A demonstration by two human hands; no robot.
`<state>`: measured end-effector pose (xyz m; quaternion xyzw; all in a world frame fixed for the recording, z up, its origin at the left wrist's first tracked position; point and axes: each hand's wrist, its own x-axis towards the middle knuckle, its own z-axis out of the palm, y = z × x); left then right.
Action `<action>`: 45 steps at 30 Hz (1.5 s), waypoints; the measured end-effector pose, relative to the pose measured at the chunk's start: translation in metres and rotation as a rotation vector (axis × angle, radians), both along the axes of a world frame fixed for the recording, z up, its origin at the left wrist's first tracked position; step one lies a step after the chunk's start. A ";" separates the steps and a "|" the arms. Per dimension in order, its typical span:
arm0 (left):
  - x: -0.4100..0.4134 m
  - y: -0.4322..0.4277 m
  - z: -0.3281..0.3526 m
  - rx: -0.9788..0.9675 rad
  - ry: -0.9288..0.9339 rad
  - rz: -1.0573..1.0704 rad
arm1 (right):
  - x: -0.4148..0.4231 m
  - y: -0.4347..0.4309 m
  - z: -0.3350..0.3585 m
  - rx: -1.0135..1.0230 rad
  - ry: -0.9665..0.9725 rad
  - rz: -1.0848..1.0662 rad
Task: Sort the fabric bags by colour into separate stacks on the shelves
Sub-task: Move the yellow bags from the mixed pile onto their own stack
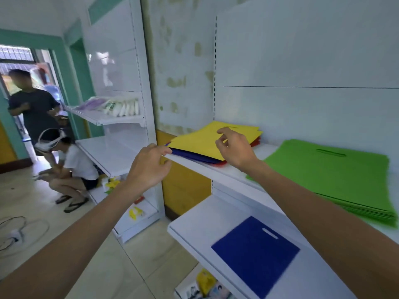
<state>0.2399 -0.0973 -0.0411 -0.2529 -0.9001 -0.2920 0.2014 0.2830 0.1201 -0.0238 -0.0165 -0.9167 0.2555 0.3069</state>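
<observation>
A mixed pile lies at the left end of the upper white shelf (218,170): a yellow bag (197,143) on top, blue bags (194,156) under it and red bags (256,142) at the bottom. My left hand (149,166) pinches the pile's near left corner, fingers on top and thumb below the edge. My right hand (236,148) hovers over the yellow bag with fingers loosely curled, holding nothing. A thick green stack (336,175) fills the shelf's right part. One blue bag (255,253) lies flat on the lower shelf (194,225).
A second white shelf unit (121,119) stands to the left with packets on it. A person (73,167) crouches beside it and another person (34,113) stands in the doorway. Cables (19,231) lie on the floor. Packets (205,281) sit below the lower shelf.
</observation>
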 end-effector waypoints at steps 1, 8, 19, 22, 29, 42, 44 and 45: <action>-0.011 -0.005 0.000 -0.001 -0.001 -0.013 | -0.011 -0.003 -0.001 -0.006 -0.006 -0.014; -0.078 0.001 -0.004 -0.004 -0.020 -0.131 | -0.073 -0.003 0.005 0.019 -0.055 -0.105; -0.183 0.053 0.004 0.031 -0.039 -0.247 | -0.144 0.047 0.019 0.035 -0.072 -0.215; -0.207 0.070 0.006 0.035 -0.042 -0.286 | -0.151 0.066 0.024 0.057 -0.066 -0.327; -0.278 0.109 -0.008 -0.113 -0.117 -0.383 | -0.168 0.096 0.017 0.100 -0.077 -0.613; -0.347 0.149 -0.032 -0.046 -0.026 -0.349 | -0.196 0.082 -0.057 -0.299 -0.166 -1.183; -0.349 0.149 -0.035 0.043 0.019 -0.402 | -0.196 0.082 -0.057 -0.286 -0.165 -1.204; -0.351 0.149 -0.037 0.073 0.006 -0.418 | -0.197 0.082 -0.057 -0.273 -0.166 -1.214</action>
